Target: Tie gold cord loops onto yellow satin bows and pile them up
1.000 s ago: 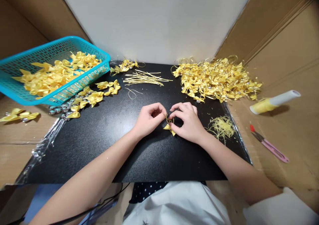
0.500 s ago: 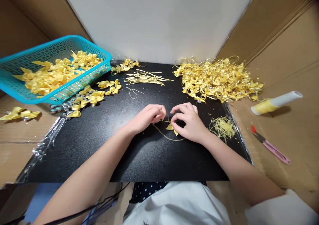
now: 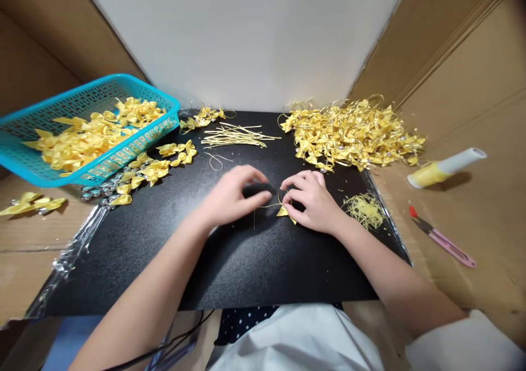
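My right hand [image 3: 314, 201] pinches a small yellow ribbon bow [image 3: 284, 211] over the black mat [image 3: 213, 261]. A thin gold cord [image 3: 263, 206] runs from the bow toward my left hand [image 3: 230, 195], whose fingers are spread and slightly blurred; thumb and forefinger appear to grip the cord's end. Both hands hover near the mat's middle, a few centimetres apart.
A teal basket [image 3: 28, 168] with yellow bows sits at the left, loose bows [image 3: 160, 163] beside it. Cut gold cords [image 3: 234, 135] lie at the back, a big heap of corded bows [image 3: 353, 135] back right. Trimmings [image 3: 364, 209], a thread spool [image 3: 446, 168] and snips [image 3: 441, 237] lie right.
My left hand has moved away from the right and opened its fingers, drawing the gold cord out to the left. The right hand keeps the bow in place.
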`<action>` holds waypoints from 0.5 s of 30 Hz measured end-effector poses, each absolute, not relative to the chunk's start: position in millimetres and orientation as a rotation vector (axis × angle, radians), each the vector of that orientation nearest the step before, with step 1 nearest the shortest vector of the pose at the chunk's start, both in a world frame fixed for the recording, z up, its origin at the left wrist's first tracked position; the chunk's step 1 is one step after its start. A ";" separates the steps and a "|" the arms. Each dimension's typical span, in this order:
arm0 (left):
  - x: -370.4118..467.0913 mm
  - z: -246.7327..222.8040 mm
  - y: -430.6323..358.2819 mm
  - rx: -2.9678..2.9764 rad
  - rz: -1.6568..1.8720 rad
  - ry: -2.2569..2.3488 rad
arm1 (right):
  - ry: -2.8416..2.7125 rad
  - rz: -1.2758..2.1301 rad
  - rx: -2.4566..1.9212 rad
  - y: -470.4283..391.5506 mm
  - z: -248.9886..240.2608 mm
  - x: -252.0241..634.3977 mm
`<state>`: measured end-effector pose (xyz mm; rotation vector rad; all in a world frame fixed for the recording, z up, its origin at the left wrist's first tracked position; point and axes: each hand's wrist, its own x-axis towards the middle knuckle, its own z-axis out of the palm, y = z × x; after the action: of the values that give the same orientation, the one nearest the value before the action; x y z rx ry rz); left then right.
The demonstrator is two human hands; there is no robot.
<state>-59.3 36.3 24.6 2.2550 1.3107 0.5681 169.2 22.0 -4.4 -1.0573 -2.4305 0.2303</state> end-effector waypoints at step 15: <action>-35.8 5.5 25.9 2.227 0.288 1.033 | -2.419 0.302 -1.089 19.7 -3.7 174.8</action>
<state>-35.8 25.9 5.5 2.2274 1.0333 0.2876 174.8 19.7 -3.7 -1.0891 -2.4194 0.3016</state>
